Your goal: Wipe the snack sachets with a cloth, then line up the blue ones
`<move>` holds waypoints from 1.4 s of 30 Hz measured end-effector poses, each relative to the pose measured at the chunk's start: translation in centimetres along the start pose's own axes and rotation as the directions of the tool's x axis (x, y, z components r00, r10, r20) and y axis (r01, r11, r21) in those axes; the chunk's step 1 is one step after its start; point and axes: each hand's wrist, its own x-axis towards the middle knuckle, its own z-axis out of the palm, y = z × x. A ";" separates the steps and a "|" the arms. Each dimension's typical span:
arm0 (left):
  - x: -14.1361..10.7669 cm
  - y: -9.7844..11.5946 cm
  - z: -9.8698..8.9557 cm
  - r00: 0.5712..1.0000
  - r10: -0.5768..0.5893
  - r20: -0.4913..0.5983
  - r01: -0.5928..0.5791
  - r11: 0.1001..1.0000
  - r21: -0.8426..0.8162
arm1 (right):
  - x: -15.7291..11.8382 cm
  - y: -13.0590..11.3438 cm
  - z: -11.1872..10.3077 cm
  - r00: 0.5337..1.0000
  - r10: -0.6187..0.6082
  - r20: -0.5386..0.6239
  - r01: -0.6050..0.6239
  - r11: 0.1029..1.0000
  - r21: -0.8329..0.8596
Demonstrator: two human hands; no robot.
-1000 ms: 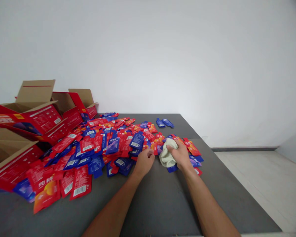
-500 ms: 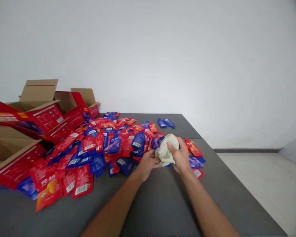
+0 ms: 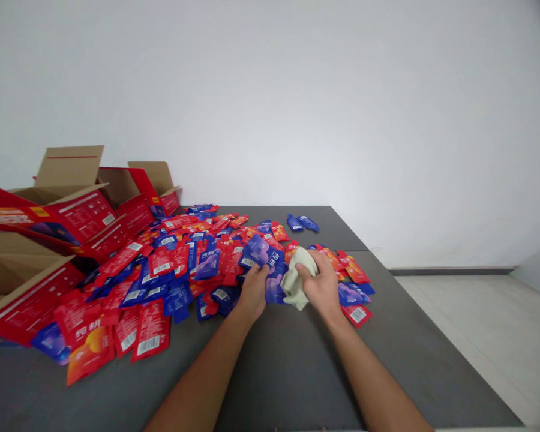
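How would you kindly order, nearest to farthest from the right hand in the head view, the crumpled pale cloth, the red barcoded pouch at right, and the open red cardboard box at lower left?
1. Crumpled pale cloth: held in the right hand.
2. Red barcoded pouch: to that hand's right.
3. Open red cardboard box: far left side.

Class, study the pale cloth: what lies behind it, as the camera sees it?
A red pouch shows past its upper left edge, a purple-blue pouch past its lower left. Whatever the cloth and right hand cover cannot be seen.
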 end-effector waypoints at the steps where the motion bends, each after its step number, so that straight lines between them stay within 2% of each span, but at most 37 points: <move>1: 0.1 -0.1 -0.2 0.999 0.014 -0.032 -0.013 0.999 0.030 | 0.1 0.0 -0.1 0.999 -0.048 -0.010 0.048 0.998 -0.032; 4: 0.1 -0.2 -0.5 0.999 0.034 -0.036 -0.030 0.995 0.097 | -0.1 -0.4 0.0 0.987 -0.147 0.062 0.150 0.987 -0.054; 8: -0.7 -0.1 -0.3 0.988 0.074 0.132 -0.099 0.976 0.193 | -1.4 -0.8 1.1 0.935 -0.253 0.249 0.265 0.964 -0.015; 10: -1.0 0.0 -0.2 0.972 0.110 0.209 -0.164 0.951 0.262 | -2.0 -0.8 1.7 0.917 -0.280 0.284 0.299 0.954 -0.022; 14: -1.4 0.2 0.0 0.940 0.182 0.287 -0.300 0.842 0.447 | -1.9 -0.1 1.8 0.943 -0.276 0.185 0.299 0.948 -0.109; 17: -1.7 -0.3 0.1 0.907 0.184 0.379 -0.375 0.762 0.528 | -1.3 0.6 1.2 0.952 -0.287 0.109 0.302 0.938 -0.169; 20: -1.9 -1.1 0.0 0.886 0.174 0.429 -0.403 0.746 0.530 | -0.9 0.8 0.9 0.941 -0.308 0.138 0.331 0.923 -0.195; 25: -1.4 -0.6 -0.4 0.895 0.216 0.391 -0.403 0.767 0.499 | -1.6 0.1 1.3 0.896 -0.314 0.315 0.376 0.913 -0.157; 29: -0.9 0.7 -0.6 0.933 0.215 0.289 -0.330 0.833 0.443 | -2.2 -0.8 1.5 0.851 -0.308 0.426 0.383 0.918 -0.101; 31: -0.7 0.9 -0.7 0.954 0.180 0.240 -0.264 0.884 0.387 | -2.1 -1.1 1.4 0.862 -0.306 0.404 0.358 0.932 -0.057; 33: -0.5 0.7 -0.8 0.971 0.152 0.184 -0.207 0.918 0.337 | -1.9 -1.2 1.1 0.911 -0.268 0.315 0.282 0.959 -0.001; 36: -0.2 0.1 -1.1 0.983 0.134 0.123 -0.168 0.932 0.320 | -1.3 -1.1 0.5 0.977 -0.141 0.161 0.129 0.988 0.086; 38: 0.1 -0.4 -1.5 0.987 0.117 0.108 -0.147 0.931 0.335 | -0.9 -0.9 0.2 0.994 -0.047 0.095 0.035 0.992 0.125; 40: 0.2 -0.7 -1.8 0.993 0.073 0.089 -0.100 0.932 0.349 | -0.7 -0.8 0.0 0.995 0.035 0.096 -0.051 0.985 0.166; 42: 0.3 -0.9 -2.0 0.998 0.036 0.057 -0.054 0.936 0.347 | -0.7 -0.7 0.0 0.983 0.080 0.168 -0.115 0.971 0.210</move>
